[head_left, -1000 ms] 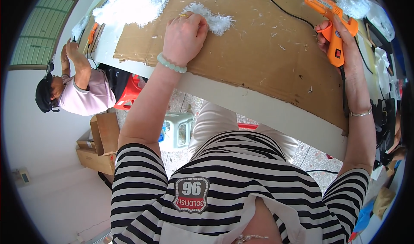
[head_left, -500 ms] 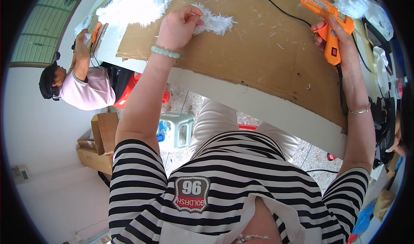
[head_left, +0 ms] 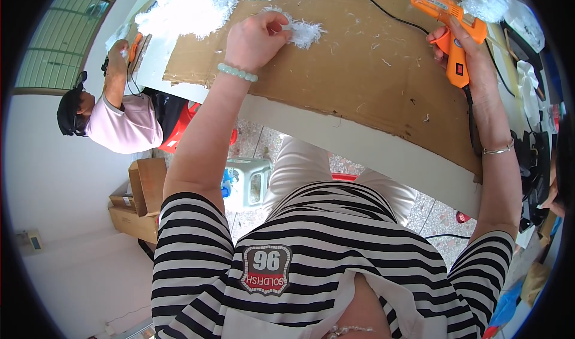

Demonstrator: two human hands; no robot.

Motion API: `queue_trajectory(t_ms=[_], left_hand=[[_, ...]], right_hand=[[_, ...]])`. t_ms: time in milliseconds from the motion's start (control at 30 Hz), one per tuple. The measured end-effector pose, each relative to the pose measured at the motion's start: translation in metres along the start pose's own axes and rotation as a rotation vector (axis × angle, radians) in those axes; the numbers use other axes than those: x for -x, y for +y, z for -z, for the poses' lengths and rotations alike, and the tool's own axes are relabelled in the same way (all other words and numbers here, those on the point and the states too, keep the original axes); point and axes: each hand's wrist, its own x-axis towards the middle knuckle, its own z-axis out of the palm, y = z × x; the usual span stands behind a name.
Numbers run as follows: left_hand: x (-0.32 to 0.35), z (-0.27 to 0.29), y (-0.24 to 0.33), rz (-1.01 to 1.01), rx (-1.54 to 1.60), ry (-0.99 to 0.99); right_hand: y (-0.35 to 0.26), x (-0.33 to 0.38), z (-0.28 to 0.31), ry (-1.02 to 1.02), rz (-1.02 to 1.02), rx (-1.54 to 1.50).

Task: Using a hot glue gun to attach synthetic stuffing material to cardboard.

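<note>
My left hand [head_left: 256,38] pinches a small tuft of white fluffy fibre [head_left: 304,32] lying on a brown cardboard sheet [head_left: 371,75] that covers the table. A pale green bead bracelet sits on that wrist. My right hand [head_left: 464,45] grips an orange hot glue gun [head_left: 450,24] at the far right of the cardboard, nozzle pointing left, its black cord [head_left: 365,3] trailing across the sheet. The two hands are well apart.
A big heap of white fibre [head_left: 191,6] lies at the cardboard's far left edge. Another person in a pink shirt [head_left: 123,123] works at the left with an orange tool. Below the table are a pale green stool [head_left: 251,180] and cardboard boxes [head_left: 141,201].
My left hand has shifted left along the cardboard and closed its fingertips on the tuft. The glue gun hand stays roughly where it was. The person at the left raised an arm.
</note>
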Motion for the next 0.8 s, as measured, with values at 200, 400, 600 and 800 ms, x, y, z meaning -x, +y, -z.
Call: queue_trajectory(t_ms=[200,400,600,800], left_hand=[[-0.009,0.008,-0.009,0.244,0.394,-0.05],[0.003,0.005,0.006,0.005,0.064,-0.017],[0.001,-0.001,0.006,-0.075,-0.021,0.034],[0.0,0.005,0.008,0.015,0.204,0.074]], right_hand=[[-0.001,0.001,-0.001,-0.01,-0.009,0.022],[-0.004,0.006,-0.008,0.025,0.03,0.024],[-0.005,0.007,-0.01,0.022,0.039,0.071],[0.003,0.0,0.0,-0.001,0.017,0.078]])
